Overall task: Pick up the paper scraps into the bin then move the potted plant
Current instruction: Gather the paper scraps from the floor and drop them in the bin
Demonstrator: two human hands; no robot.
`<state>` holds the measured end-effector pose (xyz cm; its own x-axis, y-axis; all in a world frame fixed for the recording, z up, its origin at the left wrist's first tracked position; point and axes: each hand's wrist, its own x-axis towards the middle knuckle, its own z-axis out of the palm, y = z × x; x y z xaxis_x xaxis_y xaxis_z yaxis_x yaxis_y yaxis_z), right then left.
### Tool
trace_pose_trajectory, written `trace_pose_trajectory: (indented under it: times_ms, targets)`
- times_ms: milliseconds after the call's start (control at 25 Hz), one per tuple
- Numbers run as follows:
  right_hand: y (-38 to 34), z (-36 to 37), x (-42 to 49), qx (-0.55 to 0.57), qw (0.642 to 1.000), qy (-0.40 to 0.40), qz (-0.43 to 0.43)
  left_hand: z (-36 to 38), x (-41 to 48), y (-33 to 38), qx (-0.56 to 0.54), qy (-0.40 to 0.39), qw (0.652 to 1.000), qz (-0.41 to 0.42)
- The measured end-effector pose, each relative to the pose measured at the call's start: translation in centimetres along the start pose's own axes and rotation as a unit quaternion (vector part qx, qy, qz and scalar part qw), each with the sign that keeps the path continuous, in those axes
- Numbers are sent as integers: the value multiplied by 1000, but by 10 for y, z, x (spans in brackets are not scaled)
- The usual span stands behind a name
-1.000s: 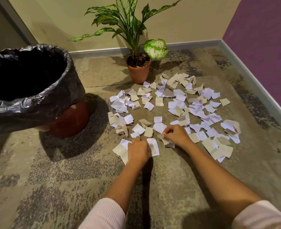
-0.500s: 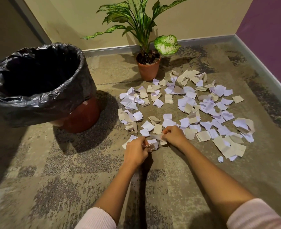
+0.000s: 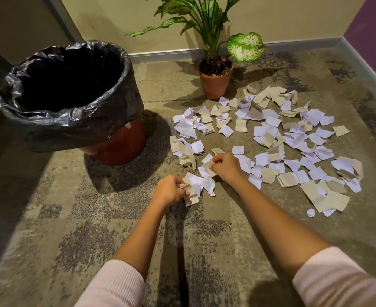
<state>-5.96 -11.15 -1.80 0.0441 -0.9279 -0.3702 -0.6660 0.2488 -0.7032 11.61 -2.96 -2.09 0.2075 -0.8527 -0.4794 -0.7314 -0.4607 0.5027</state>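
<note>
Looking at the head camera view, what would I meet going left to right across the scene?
Bin → left hand, gripping a bunch of paper scraps → right hand, pinching another → purple wall. The potted plant overlaps the right hand, and the scraps spread past both hands, so those are left out.

Both arms wear ribbed, pale pink knit sleeves (image 3: 116, 286).
</note>
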Motion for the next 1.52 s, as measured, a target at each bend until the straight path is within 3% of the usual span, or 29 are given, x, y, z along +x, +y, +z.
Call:
trace_pose_trajectory:
  times_ms: [120,280,480,680,880,1080,1200,1400,1520]
  targets:
    - [-9,12,2,-99,992,-53,-55,-2,3,0,85,6,995,42]
    - [-8,25,0,-266,950,-80,-144,-2,5,11,198,-28,970,137]
    - [-2,21,0,-192,969,-49,-146,2,5,21,270,-37,947,171]
    - [1,-8,-5,-27,995,5,-97,3,1,20,209,-16,966,154]
    - [-1,-13,-7,-30,992,-122,35,-2,-1,16,116,-34,991,60]
    - [-8,7,-22,-99,980,-173,-16,-6,-9,13,104,-43,993,44]
    - [-11,15,-24,-155,974,-159,-45,-3,-12,6,89,-33,994,52]
    - [-7,-2,-24,-109,987,-118,-28,-1,-13,2,65,3,997,31]
    - [-4,-20,-26,-90,984,-155,-6,-7,-10,5,77,33,996,21]
